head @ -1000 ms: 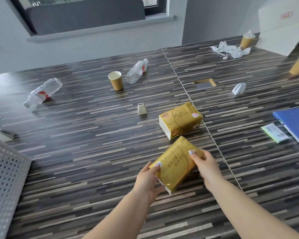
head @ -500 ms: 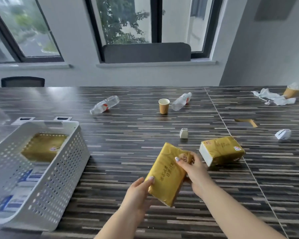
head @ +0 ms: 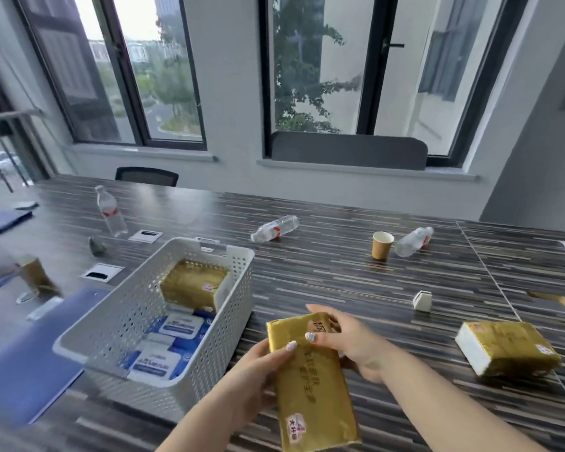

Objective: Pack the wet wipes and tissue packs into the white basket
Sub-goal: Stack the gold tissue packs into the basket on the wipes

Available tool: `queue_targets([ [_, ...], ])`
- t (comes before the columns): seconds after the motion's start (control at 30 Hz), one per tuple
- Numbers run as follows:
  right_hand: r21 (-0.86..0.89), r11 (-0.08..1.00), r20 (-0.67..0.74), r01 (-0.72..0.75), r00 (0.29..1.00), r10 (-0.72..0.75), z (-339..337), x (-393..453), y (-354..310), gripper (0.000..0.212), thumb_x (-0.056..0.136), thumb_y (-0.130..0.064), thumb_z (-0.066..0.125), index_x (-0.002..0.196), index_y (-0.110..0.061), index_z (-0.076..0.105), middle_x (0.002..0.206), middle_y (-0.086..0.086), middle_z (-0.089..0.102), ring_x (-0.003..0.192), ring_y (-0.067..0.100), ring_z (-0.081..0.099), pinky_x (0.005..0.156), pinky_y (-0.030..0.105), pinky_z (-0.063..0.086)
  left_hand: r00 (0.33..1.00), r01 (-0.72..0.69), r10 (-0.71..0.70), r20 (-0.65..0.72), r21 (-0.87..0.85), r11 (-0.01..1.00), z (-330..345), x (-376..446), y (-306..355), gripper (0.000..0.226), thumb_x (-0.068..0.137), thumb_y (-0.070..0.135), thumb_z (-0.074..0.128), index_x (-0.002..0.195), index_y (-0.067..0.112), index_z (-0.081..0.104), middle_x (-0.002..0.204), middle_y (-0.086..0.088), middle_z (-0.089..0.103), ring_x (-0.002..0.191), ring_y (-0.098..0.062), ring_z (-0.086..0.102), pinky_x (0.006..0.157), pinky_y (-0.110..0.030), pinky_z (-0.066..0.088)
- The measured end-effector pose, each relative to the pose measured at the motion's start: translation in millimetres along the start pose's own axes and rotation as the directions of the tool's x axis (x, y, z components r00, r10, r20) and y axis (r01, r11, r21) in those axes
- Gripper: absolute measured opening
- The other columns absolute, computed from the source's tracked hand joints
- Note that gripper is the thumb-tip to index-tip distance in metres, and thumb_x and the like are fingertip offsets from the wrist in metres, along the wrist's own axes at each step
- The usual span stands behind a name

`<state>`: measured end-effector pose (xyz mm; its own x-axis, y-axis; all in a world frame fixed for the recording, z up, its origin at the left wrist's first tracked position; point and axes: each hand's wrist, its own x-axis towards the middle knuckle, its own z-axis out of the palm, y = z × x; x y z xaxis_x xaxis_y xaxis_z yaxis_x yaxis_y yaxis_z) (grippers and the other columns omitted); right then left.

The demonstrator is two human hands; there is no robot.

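I hold a gold tissue pack [head: 310, 383] above the table with both hands, just right of the white perforated basket [head: 238, 308]. My left hand [head: 258, 373] grips its left edge and my right hand [head: 349, 340] grips its top right. Inside the basket a gold tissue pack [head: 193, 283] lies at the far end, with blue and white wet wipes packs [head: 168, 340] below it. Another gold tissue pack [head: 506, 347] lies on the table at the right.
On the striped table [head: 323, 275] stand a paper cup [head: 382, 244] and a small white holder [head: 422, 301]. Water bottles [head: 274, 228] lie behind the basket. Blue folders [head: 23, 360] sit left of the basket, beside another cup [head: 36, 275].
The view has swung left and the basket now sits close by. Both hands have carried the gold pack leftward toward the basket, away from the pack lying on the table.
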<state>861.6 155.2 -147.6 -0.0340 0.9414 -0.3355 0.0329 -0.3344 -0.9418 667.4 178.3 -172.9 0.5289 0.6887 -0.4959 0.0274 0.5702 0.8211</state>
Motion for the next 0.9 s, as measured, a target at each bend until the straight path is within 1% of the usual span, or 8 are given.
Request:
queue_targets([
  [0.17,0.265,0.964,-0.106,-0.006,0.994,0.036,16.7,15.4,5.4,0.059,0.080,-0.021,0.071,0.134,-0.025,0.047,0.130,0.006,0.055,0.118,0.022,0.054,0.084,0.037,0.053,0.989,-0.106,0.093,-0.112,-0.112,0.988,-17.8,-4.5,4.6,0.067,0.066,0.036,0.080,0.125,0.017,0.055,0.118,-0.017,0.067,0.105,-0.036,0.066,0.072,-0.045,0.058],
  [0.37,0.506,0.863,-0.257,-0.005,0.954,0.156,23.1,8.8,31.0,0.071,0.063,-0.035,0.074,0.130,-0.025,0.052,0.122,0.009,0.061,0.119,0.033,0.054,0.086,0.051,0.046,0.945,-0.252,0.127,-0.300,-0.426,0.869,-27.5,5.7,7.1,0.074,0.060,0.030,0.081,0.127,0.015,0.053,0.121,-0.017,0.063,0.109,-0.037,0.061,0.074,-0.049,0.057],
  [0.5,0.531,0.847,-0.110,-0.008,0.991,0.077,42.4,3.7,32.5,0.073,0.051,-0.043,0.089,0.117,-0.022,0.064,0.114,0.013,0.070,0.107,0.034,0.063,0.085,0.044,0.044,0.935,-0.283,0.143,-0.325,-0.439,0.853,-17.9,13.8,8.4,0.060,0.076,0.029,0.075,0.131,0.022,0.052,0.123,-0.009,0.063,0.110,-0.030,0.058,0.102,-0.052,0.042],
  [0.57,0.486,0.874,-0.124,0.005,0.990,0.063,47.6,4.1,26.7,0.092,0.031,-0.044,0.094,0.115,-0.020,0.065,0.112,0.013,0.072,0.107,0.034,0.063,0.093,0.044,0.043,0.936,-0.284,0.144,-0.320,-0.450,0.847,-11.2,15.5,8.4,0.068,0.068,0.033,0.078,0.131,0.026,0.053,0.126,-0.009,0.063,0.116,-0.031,0.058,0.107,-0.052,0.037],
  [0.63,0.481,0.875,-0.174,0.051,0.984,0.038,49.7,4.3,19.6,0.104,0.020,-0.043,0.095,0.114,-0.014,0.063,0.107,0.013,0.073,0.098,0.031,0.067,0.079,0.037,0.052,0.946,-0.261,0.124,-0.300,-0.477,0.839,-9.4,16.2,9.1,0.074,0.061,0.034,0.079,0.130,0.026,0.053,0.127,-0.010,0.063,0.119,-0.032,0.057,0.107,-0.051,0.035],
  [0.7,0.470,0.878,-0.230,0.094,0.973,0.019,48.2,2.2,12.1,0.103,0.022,-0.040,0.096,0.114,-0.007,0.062,0.102,0.015,0.074,0.088,0.027,0.070,0.069,0.034,0.056,0.962,-0.215,0.096,-0.256,-0.490,0.845,-12.3,16.8,10.8,0.075,0.060,0.035,0.078,0.130,0.023,0.055,0.127,-0.009,0.064,0.113,-0.026,0.058,0.105,-0.048,0.034],
  [0.8,0.501,0.857,-0.274,0.123,0.962,0.022,38.9,1.3,6.9,0.090,0.042,-0.031,0.092,0.121,-0.003,0.058,0.107,0.019,0.072,0.098,0.032,0.065,0.093,0.045,0.049,0.983,-0.162,0.103,-0.153,-0.446,0.880,-27.9,13.9,14.1,0.074,0.058,0.045,0.077,0.127,0.025,0.059,0.136,-0.003,0.058,0.118,-0.017,0.049,0.111,-0.055,0.020],
  [0.9,0.478,0.872,-0.219,0.109,0.976,-0.002,27.8,-0.6,3.2,0.105,0.029,-0.037,0.097,0.121,-0.005,0.057,0.113,0.018,0.070,0.110,0.035,0.062,0.092,0.043,0.050,0.989,-0.144,0.142,-0.030,-0.358,0.922,-55.4,10.6,19.8,0.087,0.051,0.060,0.080,0.129,0.031,0.055,0.141,0.001,0.054,0.130,-0.016,0.040,0.113,-0.060,0.009],
])
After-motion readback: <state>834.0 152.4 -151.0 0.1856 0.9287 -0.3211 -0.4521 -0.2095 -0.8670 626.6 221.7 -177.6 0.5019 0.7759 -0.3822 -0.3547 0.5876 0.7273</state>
